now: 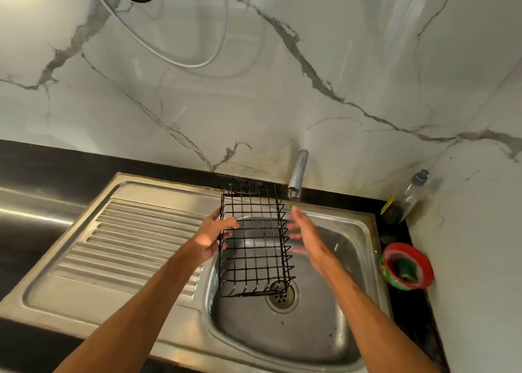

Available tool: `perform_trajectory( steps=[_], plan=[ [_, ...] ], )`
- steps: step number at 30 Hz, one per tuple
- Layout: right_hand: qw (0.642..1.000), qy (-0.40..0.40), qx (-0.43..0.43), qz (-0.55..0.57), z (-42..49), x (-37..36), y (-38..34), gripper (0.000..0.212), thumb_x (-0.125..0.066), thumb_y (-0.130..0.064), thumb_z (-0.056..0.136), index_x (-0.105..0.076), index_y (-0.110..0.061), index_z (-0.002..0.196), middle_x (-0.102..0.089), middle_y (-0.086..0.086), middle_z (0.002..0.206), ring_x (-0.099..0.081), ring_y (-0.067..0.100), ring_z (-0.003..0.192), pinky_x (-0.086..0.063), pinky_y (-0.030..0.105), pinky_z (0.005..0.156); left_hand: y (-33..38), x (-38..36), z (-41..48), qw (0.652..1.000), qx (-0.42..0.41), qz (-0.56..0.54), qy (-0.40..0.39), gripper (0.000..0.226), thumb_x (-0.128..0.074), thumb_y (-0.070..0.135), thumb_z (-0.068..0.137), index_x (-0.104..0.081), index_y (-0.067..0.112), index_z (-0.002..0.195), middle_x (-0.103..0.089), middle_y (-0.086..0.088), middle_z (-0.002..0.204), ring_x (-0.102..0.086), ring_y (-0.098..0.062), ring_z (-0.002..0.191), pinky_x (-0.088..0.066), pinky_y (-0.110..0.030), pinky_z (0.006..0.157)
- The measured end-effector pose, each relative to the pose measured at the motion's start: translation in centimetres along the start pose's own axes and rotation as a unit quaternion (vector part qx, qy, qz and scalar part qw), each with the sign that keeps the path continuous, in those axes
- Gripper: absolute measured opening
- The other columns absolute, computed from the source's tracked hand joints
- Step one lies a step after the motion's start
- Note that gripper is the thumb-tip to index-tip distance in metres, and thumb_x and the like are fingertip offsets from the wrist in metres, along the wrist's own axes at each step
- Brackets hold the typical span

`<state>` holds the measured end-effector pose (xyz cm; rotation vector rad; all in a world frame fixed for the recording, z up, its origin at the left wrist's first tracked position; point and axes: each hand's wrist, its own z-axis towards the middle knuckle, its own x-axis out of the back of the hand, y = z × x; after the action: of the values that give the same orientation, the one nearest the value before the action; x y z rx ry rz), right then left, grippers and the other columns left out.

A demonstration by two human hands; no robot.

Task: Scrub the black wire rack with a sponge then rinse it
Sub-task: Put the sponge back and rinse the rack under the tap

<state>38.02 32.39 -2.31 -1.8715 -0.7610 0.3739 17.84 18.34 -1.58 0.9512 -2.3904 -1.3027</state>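
The left hand (210, 235) has the black wire rack (254, 242) by its left side wall, thumb hooked over the top wire and the other fingers curled through the mesh, so it is pinched firmly there. The right hand (306, 231) is spread and empty, palm turned toward the rack's right side, just beside it but, as far as I can tell, not touching; its fingers look a little blurred. The rack is held up over the sink (353, 341) basin, tilted, its far end near the faucet (297, 176) and its near corner hanging above the drain (282, 298). No water runs from the faucet, and I see no suds on the wires, so to my eye this is the very start: the rack has been brought over the sink, and the scrubbing is not yet begun. There is no sponge in either hand. To the right of the sink, on the dark tabletop (395, 237), sits a red bowl (406, 265) with something greenish inside, which may be the sponge or scrubber, though I cannot say for sure; beyond it, toward the wall, stands a plastic bottle (409, 197). The next move, I reckon, calls for the free right hand to reach out to the right of the sink for that scrubber, while the left hand keeps the rack steady over the basin so any drips fall in.
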Motion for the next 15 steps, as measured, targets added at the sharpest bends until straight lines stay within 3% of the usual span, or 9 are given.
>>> perform_trajectory(
  steps=[2, 4, 6, 9, 13, 15],
  plan=[
    [0.995, -0.098, -0.019, -0.032, -2.3, -0.9, -0.7, 0.077, -0.041, -0.074, 0.087, -0.018, -0.041, 0.153, -0.030, -0.001, 0.156, -0.041, 0.031, 0.136, -0.048, 0.048, 0.090, 0.3, 0.5, -1.4, 1.000, -0.010, -0.006, -0.004, 0.090, -0.073, 0.001, 0.084, -0.026, 0.019, 0.158, -0.063, -0.013, 0.116, -0.060, -0.028, 0.095, -0.043, -0.030, 0.056],
    [0.991, -0.127, -0.018, -0.042, -4.0, -2.1, -1.8, 0.086, -0.051, -0.068, 0.086, -0.005, -0.044, 0.154, -0.011, -0.003, 0.164, -0.025, 0.032, 0.146, -0.042, 0.054, 0.099, 0.8, 1.4, -2.9, 1.000, -0.017, -0.005, -0.018, 0.081, -0.072, 0.003, 0.086, -0.032, 0.014, 0.155, -0.065, -0.013, 0.112, -0.062, -0.028, 0.096, -0.047, -0.029, 0.056],
    [0.992, -0.116, -0.011, -0.045, -4.7, -3.8, -2.7, 0.085, -0.057, -0.058, 0.090, -0.004, -0.043, 0.155, -0.009, -0.003, 0.165, -0.023, 0.030, 0.147, -0.042, 0.053, 0.098, 1.7, 2.9, -4.0, 1.000, -0.013, 0.007, -0.022, 0.068, -0.076, 0.010, 0.084, -0.046, 0.009, 0.145, -0.067, -0.017, 0.118, -0.067, -0.027, 0.096, -0.052, -0.032, 0.062],
    [0.994, -0.108, -0.013, -0.028, -5.0, -6.8, -3.7, 0.083, -0.060, -0.053, 0.091, -0.007, -0.042, 0.155, -0.014, -0.001, 0.164, -0.034, 0.031, 0.142, -0.041, 0.054, 0.099, 3.1, 5.7, -5.5, 0.999, -0.005, 0.027, -0.017, 0.042, -0.075, 0.021, 0.087, -0.062, 0.008, 0.124, -0.065, -0.021, 0.128, -0.069, -0.028, 0.098, -0.056, -0.042, 0.081],
    [0.994, -0.103, -0.018, -0.027, -5.0, -12.3, -5.0, 0.083, -0.060, -0.050, 0.092, -0.007, -0.040, 0.155, -0.014, 0.003, 0.164, -0.032, 0.037, 0.142, -0.038, 0.062, 0.103, 4.2, 10.6, -7.0, 0.995, -0.016, 0.086, -0.039, 0.019, -0.065, 0.022, 0.096, -0.064, 0.013, 0.113, -0.060, -0.007, 0.117, -0.060, -0.025, 0.101, -0.053, -0.043, 0.078],
    [0.994, -0.097, -0.028, -0.031, -4.7, -15.6, -5.5, 0.083, -0.060, -0.047, 0.093, -0.006, -0.039, 0.156, -0.012, 0.006, 0.164, -0.028, 0.042, 0.143, -0.036, 0.066, 0.103, 4.4, 14.0, -6.4, 0.993, -0.016, 0.116, -0.031, 0.026, -0.066, 0.024, 0.096, -0.061, 0.013, 0.119, -0.055, -0.006, 0.125, -0.058, -0.026, 0.110, -0.055, -0.050, 0.086]
  ],
)
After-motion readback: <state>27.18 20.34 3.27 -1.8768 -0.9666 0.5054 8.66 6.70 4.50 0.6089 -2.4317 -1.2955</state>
